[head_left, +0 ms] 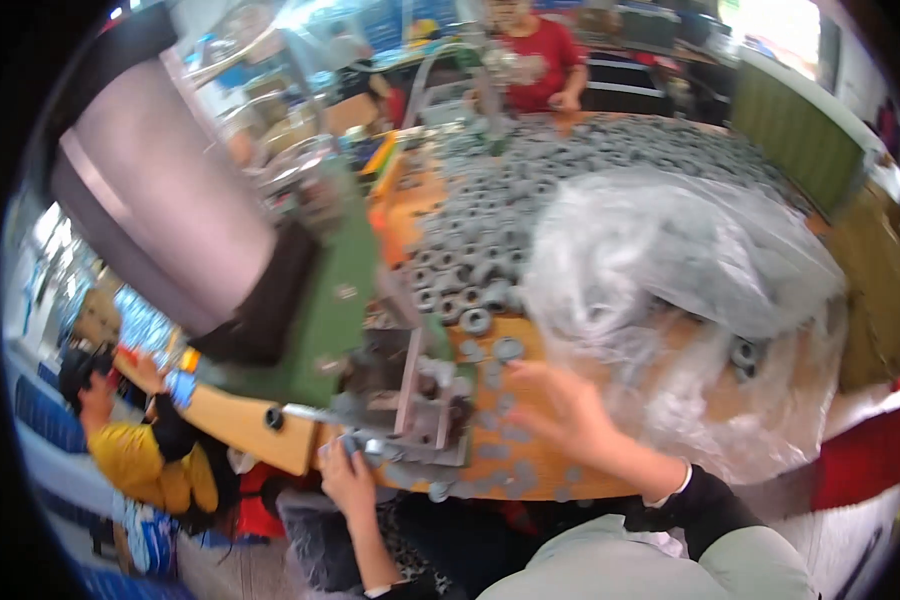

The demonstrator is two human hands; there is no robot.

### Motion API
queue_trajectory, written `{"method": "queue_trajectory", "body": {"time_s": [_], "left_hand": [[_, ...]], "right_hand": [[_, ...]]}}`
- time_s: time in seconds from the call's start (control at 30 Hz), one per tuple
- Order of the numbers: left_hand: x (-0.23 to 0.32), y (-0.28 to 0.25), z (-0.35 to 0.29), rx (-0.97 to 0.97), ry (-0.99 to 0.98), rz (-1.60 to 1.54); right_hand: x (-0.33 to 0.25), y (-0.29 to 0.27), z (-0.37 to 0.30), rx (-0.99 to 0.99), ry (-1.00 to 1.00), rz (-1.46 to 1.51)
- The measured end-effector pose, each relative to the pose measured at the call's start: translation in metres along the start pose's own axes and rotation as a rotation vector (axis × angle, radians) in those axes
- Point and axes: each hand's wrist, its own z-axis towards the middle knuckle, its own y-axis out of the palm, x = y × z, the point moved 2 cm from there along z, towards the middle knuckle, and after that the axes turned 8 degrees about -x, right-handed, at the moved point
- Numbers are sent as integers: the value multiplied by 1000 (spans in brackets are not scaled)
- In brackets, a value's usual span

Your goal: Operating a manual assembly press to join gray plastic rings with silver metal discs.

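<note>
My left hand [346,482] is at the table's near edge, by the lower left corner of a metal fixture [410,395] on a green machine. Its fingers are closed around a small grey part [351,445], whose exact shape I cannot make out. Over the wooden tabletop to the right of the fixture, my right hand [572,412] reaches left, smeared by motion, its thumb and fingers apart and nothing visible between them. Just beyond its fingertips lies a grey disc [508,348]. Several flat grey discs [515,478] are scattered below, between the fixture and this hand.
A heap of grey ring-shaped fittings [490,220] covers the far table. Clear plastic sheeting [680,270] spreads at the right, beside a cardboard box [875,280]. A large cylindrical motor [170,190] looms at the left. One person [545,65] stands across; another [150,450] sits left.
</note>
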Motion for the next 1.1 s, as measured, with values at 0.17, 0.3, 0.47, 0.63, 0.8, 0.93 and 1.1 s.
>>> {"method": "queue_trajectory", "body": {"time_s": [0.17,0.3,0.47,0.63,0.8,0.93,1.1], "left_hand": [[20,-15,12,-84,-61,-191],[83,-30,5,219,189,-503],[124,-35,17,352,136,-685],[155,-51,53,261,68,-828],[150,-45,49,387,45,-762],[150,-50,26,289,18,-702],[112,-65,-25,459,-164,-675]], "right_hand": [[152,-151,-59,269,544,-587],[199,-171,-53,287,480,-714],[218,-153,-23,148,657,-790],[200,-168,-47,213,499,-989],[111,-131,-58,174,564,-182],[-1,-48,-23,-179,161,110],[-48,44,19,-212,-129,62]]}}
